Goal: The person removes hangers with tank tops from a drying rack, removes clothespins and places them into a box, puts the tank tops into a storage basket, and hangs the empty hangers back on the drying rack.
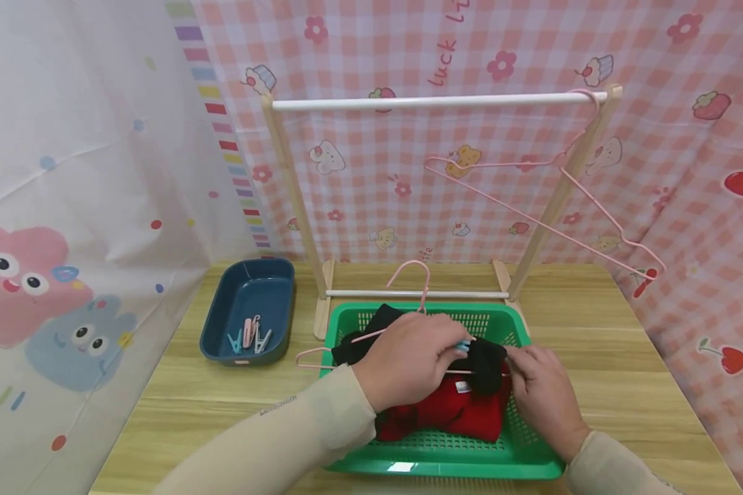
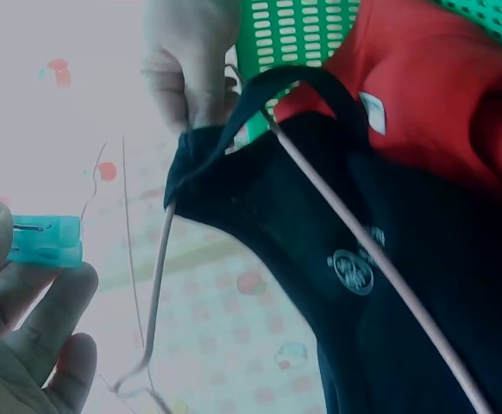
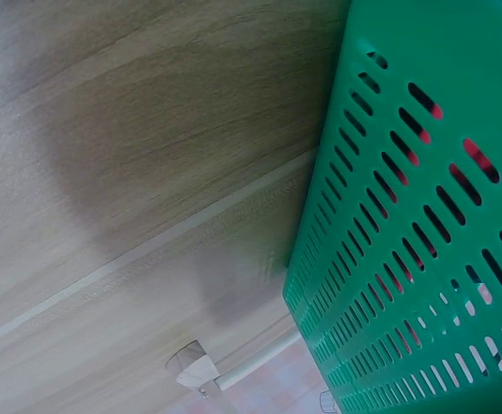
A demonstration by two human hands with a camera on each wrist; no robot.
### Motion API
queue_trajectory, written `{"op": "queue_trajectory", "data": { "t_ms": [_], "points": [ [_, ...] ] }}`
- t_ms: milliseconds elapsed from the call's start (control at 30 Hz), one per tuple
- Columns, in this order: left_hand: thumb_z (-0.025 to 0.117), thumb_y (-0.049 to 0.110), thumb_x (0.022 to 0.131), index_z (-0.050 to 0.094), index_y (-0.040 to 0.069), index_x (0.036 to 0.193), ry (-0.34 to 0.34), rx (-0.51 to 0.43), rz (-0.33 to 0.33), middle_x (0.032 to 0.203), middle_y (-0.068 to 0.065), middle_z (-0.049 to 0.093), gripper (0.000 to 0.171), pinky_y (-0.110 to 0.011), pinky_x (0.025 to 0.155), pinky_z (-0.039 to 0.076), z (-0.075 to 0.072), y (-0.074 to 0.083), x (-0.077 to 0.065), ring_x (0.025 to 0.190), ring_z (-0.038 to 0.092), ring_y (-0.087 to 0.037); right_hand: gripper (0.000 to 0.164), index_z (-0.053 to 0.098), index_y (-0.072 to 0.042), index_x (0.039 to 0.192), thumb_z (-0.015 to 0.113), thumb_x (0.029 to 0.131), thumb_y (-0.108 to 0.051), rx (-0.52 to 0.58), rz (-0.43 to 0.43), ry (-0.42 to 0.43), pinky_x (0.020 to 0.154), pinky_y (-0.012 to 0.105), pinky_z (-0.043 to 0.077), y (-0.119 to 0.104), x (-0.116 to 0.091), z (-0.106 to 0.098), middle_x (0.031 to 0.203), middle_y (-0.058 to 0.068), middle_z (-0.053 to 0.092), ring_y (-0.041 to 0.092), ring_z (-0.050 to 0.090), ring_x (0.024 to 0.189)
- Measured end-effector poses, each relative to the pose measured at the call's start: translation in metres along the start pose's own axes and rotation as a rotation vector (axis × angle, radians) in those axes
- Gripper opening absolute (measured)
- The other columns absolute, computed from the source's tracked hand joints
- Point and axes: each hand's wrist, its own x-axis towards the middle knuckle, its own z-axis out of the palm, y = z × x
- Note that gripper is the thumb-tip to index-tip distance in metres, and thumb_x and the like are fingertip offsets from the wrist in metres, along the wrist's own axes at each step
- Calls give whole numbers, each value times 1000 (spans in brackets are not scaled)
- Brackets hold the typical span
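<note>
A pink hanger [image 1: 428, 278] lies over the green basket [image 1: 523, 454], its hook pointing up, with a black strappy top [image 2: 277, 198] on it. My left hand [image 1: 405, 357] pinches a blue clothespin [image 2: 48, 241] between thumb and fingers, above the hanger and apart from the top in the left wrist view. At the hanger's right end, my right hand [image 1: 547, 395] pinches the top's black strap [image 2: 201, 155] by the hanger wire. Beneath lies a red garment [image 1: 448, 412] with a white label, inside the basket. The right wrist view shows the basket's slotted side but not the right hand.
A dark blue tub [image 1: 248, 275] at the left holds several clothespins [image 1: 249, 333]. Behind the basket stands a wooden rack with a white rail [image 1: 433, 103]; another pink hanger [image 1: 495, 196] dangles from the rail's right end. Patterned cloths hang around the wooden table [image 1: 619, 385].
</note>
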Motion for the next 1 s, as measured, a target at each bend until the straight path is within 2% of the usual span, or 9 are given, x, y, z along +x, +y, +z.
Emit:
{"op": "queue_trajectory", "data": {
  "t_ms": [100, 233, 400, 533, 667, 800, 1000],
  "points": [
    [65, 26, 105, 71, 20, 110, 14, -15, -12, 100, 9, 73, 10, -33, 90, 57, -6, -5, -6, 92, 68, -8, 24, 80, -4, 109, 68, 92, 7, -4, -8, 8, 73, 43, 45, 0, 0, 0, 84, 5, 69, 24, 57, 83],
    [67, 26, 104, 70, 19, 107, 39, -36, -23, 94, 8, 71, 9, -33, 83, 55, -13, -11, -13, 81, 64, -8, 24, 80, -3, 110, 68, 92, 7, -6, -10, 11, 74, 44, 45, 0, 0, 1, 84, 6, 69, 25, 58, 83],
    [68, 25, 103, 69, 19, 106, 70, -52, -48, 91, 8, 69, 7, -32, 79, 53, -20, -19, -22, 75, 60, -7, 22, 79, -2, 109, 67, 92, 6, -6, -6, 4, 73, 44, 46, 1, 0, 2, 85, 7, 69, 25, 58, 82],
    [68, 22, 103, 68, 17, 108, 94, -46, -57, 99, 5, 72, 7, -34, 81, 54, -24, -28, -31, 78, 62, -9, 21, 79, 0, 107, 67, 92, 7, -9, -13, 9, 73, 44, 46, 1, -1, 2, 84, 7, 69, 25, 58, 81],
    [67, 21, 104, 69, 16, 110, 88, -46, -84, 106, 3, 73, 8, -37, 86, 56, -29, -36, -37, 86, 67, -11, 21, 79, -1, 107, 67, 92, 7, -8, -15, 7, 73, 44, 46, 1, 0, 1, 84, 7, 70, 25, 58, 82],
    [69, 19, 102, 69, 15, 109, 80, -60, -133, 104, 2, 72, 8, -38, 86, 57, -34, -42, -42, 89, 67, -13, 21, 79, -1, 108, 68, 91, 7, -6, -18, 12, 73, 44, 46, 0, 0, 1, 84, 7, 70, 25, 58, 82],
    [70, 20, 102, 66, 15, 107, 70, -42, -188, 98, 3, 68, 8, -35, 78, 56, -41, -48, -50, 83, 63, -13, 23, 80, -2, 106, 70, 88, 9, -7, -42, 44, 72, 43, 45, 2, 0, 3, 82, 6, 69, 24, 58, 79]
  ]
}}
